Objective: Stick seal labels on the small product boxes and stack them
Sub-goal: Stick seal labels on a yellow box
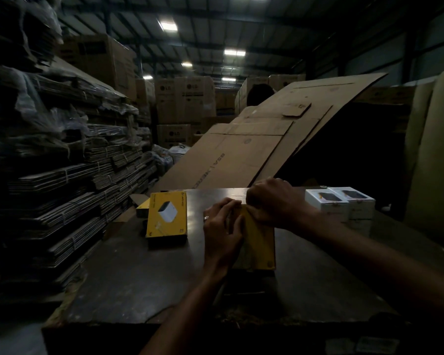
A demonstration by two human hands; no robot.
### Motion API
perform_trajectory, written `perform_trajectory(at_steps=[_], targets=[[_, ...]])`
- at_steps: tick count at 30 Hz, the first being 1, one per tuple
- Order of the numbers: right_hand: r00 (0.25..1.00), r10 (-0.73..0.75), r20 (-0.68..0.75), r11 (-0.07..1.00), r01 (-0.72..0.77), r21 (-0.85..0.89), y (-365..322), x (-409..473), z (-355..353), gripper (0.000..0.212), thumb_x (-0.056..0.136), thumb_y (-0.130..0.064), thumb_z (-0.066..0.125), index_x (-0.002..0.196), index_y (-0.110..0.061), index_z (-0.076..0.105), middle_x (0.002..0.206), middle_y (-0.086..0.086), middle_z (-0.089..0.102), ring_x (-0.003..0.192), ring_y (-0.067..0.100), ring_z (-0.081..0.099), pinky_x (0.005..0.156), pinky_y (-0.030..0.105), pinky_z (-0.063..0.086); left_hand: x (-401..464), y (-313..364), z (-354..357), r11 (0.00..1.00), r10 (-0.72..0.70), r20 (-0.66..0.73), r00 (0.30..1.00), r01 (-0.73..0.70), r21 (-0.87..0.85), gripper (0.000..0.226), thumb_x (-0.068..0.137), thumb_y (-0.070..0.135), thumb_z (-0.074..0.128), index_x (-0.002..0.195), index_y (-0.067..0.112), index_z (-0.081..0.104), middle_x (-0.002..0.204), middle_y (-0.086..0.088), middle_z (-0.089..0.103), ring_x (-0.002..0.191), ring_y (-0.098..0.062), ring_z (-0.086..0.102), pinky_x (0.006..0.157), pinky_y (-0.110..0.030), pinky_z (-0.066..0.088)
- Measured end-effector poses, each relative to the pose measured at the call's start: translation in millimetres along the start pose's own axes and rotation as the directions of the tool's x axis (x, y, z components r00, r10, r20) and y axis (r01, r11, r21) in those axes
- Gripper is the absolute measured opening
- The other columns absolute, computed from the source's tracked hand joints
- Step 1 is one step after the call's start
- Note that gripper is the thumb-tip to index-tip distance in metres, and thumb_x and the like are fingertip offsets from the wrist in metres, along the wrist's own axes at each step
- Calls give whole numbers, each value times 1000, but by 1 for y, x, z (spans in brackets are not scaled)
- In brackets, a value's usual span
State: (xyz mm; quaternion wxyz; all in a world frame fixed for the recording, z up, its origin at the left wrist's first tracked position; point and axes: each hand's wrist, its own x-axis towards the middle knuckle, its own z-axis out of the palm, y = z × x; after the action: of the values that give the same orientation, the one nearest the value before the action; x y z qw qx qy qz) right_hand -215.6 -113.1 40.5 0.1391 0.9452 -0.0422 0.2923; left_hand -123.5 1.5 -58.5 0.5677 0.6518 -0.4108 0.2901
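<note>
Both hands hold a yellow box (260,239) on the worktop (139,278). The left hand (222,226) lies curled along its side in a close grip; the right hand (272,201) pinches its far edge.

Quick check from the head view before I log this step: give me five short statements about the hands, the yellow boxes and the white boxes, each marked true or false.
1. Both hands are on the yellow box at table centre. True: the left hand and right hand hold the yellow box at its far end.
2. The white boxes stand left of that box. False: the white boxes stand to its right.
3. A second yellow box lies to the left, untouched. True: the second yellow box lies clear of both hands.
4. The left hand is empty. False: it grips the box.
5. The white boxes are stacked. True.
</note>
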Motion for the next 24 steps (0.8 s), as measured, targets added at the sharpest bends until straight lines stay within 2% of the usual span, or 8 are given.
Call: perform_trajectory(at_steps=[4, 7, 9, 13, 16, 19, 22, 24], targets=[[997, 56, 60, 988, -64, 137, 1, 4, -10, 13, 89, -31, 67, 93, -23, 76, 93, 0, 73, 81, 15, 69, 68, 30, 57, -2, 1, -1, 1000, 8, -14, 1000, -8, -1, 34, 84, 4, 75, 117, 11, 71, 121, -4, 65, 116, -12, 50, 99, -1, 29], [990, 55, 127, 982, -77, 175, 6, 13, -13, 10, 87, -27, 73, 94, -21, 77, 97, -3, 74, 77, 5, 61, 58, 10, 39, -3, 0, -2, 1000, 13, -16, 1000, -13, -1, 34, 84, 4, 75, 117, 11, 72, 121, -4, 64, 116, -14, 50, 98, -1, 29], [989, 47, 141, 981, -72, 182, 8, 14, -15, 9, 86, -26, 74, 93, -21, 77, 96, -4, 74, 74, 3, 58, 55, 7, 31, -3, 0, -3, 1000, 19, -11, 1000, -19, -9, 34, 84, 4, 76, 117, 10, 71, 121, -5, 64, 117, -15, 50, 98, -1, 30], [987, 44, 158, 974, -78, 215, 8, 15, -19, 9, 86, -23, 76, 94, -18, 77, 98, -1, 74, 85, 10, 67, 68, 20, 52, -4, -1, -3, 999, 37, -13, 999, -38, -10, 33, 84, 6, 75, 117, 10, 72, 121, -5, 64, 117, -18, 51, 99, -2, 30], [986, 37, 162, 967, -76, 244, 9, 15, -21, 13, 84, -21, 78, 96, -17, 77, 98, 0, 74, 86, 11, 68, 76, 28, 59, -5, 0, -3, 999, 43, -20, 999, -43, -14, 33, 84, 9, 72, 117, 9, 72, 121, -5, 64, 118, -17, 51, 99, -3, 30], [979, 89, 183, 928, -148, 341, 16, 16, -21, 31, 78, -22, 83, 106, -17, 72, 102, -1, 71, 89, 9, 67, 75, 24, 58, -6, 1, -5, 998, 62, -17, 998, -62, -12, 33, 84, 9, 71, 117, 9, 72, 121, -5, 64, 117, -16, 51, 99, -3, 31], [966, 49, 253, 913, -146, 380, 24, 19, -21, 29, 78, -23, 83, 105, -16, 74, 103, -4, 72, 91, 6, 66, 68, 15, 54, -6, 0, -6, 998, 70, -12, 997, -70, -5, 33, 83, 6, 74, 116, 10, 72, 120, -5, 64, 117, -17, 51, 99, -4, 32], [955, 17, 296, 876, -157, 457, 29, 18, -22, 32, 78, -25, 83, 107, -18, 74, 103, -6, 72, 94, 5, 68, 73, 18, 56, -6, 0, -6, 997, 74, -18, 997, -74, -4, 34, 83, 5, 74, 116, 10, 72, 120, -3, 64, 116, -15, 51, 99, -4, 32]])
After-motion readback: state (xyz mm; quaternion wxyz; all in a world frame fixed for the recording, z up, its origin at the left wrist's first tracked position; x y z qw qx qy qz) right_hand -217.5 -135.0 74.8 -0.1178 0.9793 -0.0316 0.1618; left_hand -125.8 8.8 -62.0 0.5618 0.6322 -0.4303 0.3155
